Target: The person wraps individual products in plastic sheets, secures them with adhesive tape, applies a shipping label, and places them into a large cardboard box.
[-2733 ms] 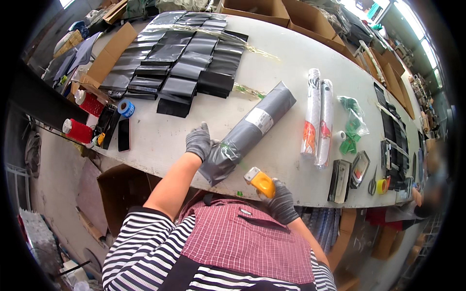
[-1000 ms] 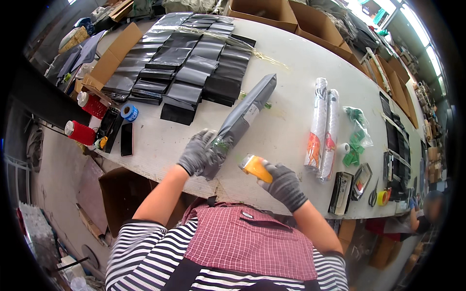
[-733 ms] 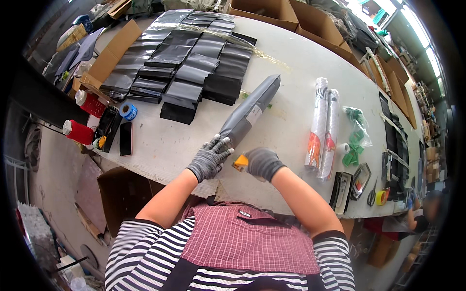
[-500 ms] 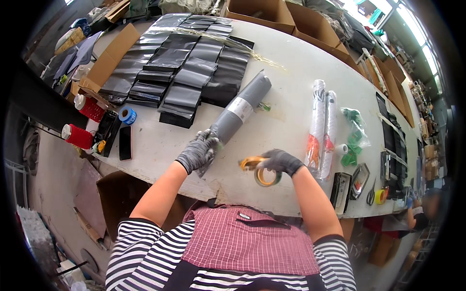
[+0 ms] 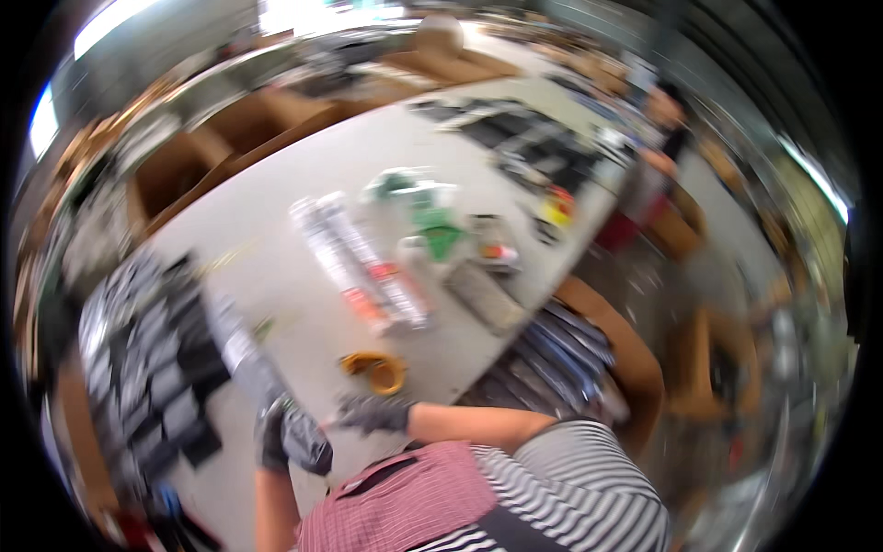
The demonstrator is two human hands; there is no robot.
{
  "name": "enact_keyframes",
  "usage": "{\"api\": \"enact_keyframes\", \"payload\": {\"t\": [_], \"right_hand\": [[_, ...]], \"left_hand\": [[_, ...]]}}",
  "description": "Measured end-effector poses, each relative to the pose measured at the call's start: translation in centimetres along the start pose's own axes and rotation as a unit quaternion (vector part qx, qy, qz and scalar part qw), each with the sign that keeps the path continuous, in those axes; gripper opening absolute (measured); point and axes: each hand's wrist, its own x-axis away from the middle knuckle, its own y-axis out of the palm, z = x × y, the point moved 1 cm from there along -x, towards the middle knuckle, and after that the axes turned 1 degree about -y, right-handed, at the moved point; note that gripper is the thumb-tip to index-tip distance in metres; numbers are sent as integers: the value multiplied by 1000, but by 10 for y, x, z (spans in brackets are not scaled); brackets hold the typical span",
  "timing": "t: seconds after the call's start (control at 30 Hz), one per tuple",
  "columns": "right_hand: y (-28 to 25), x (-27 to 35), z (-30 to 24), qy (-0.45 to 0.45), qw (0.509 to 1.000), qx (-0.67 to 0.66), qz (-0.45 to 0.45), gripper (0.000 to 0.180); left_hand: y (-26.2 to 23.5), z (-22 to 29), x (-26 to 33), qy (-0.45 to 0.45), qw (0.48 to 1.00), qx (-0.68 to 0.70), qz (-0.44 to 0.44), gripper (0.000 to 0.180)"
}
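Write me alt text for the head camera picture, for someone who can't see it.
A blurred, tilted overhead view: a person in grey gloves holds the near end of a long grey wrapped roll in the left hand, while the right hand rests on the white table beside an orange tape roll. Two clear-wrapped rolls and rows of dark pouches lie farther out.

I note blurred view: black bags (image 5: 152, 368) stacked left on white table (image 5: 303, 175); two wrapped rolls (image 5: 363, 262) mid-table; green packets (image 5: 432, 216) beyond; cardboard boxes (image 5: 198, 152) behind.
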Motion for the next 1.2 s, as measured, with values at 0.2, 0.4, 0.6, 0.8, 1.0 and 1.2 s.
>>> {"api": "enact_keyframes", "payload": {"t": [0.2, 0.4, 0.6, 0.8, 1.0, 1.2], "right_hand": [[-23, 109, -71, 38, 842, -527, 111, 48], [-48, 235, -66, -239, 713, -565, 339, 54], [-147, 439, -103, -417, 579, -369, 596, 49], [-148, 826, -25, -220, 232, -182, 930, 53], [-117, 878, 177, -340, 331, -505, 721, 21], [-212, 426, 225, 145, 628, -370, 669, 26]], "left_hand": [[158, -8, -14, 81, 988, -95, -89, 63], [377, 11, 6, 156, 910, -235, -303, 95], [410, 2, -27, 129, 884, -246, -376, 86], [355, -66, -73, 28, 856, -404, -322, 57], [292, -122, -62, -125, 849, -409, -311, 44], [287, -104, -31, -201, 790, -531, -230, 44]]}}
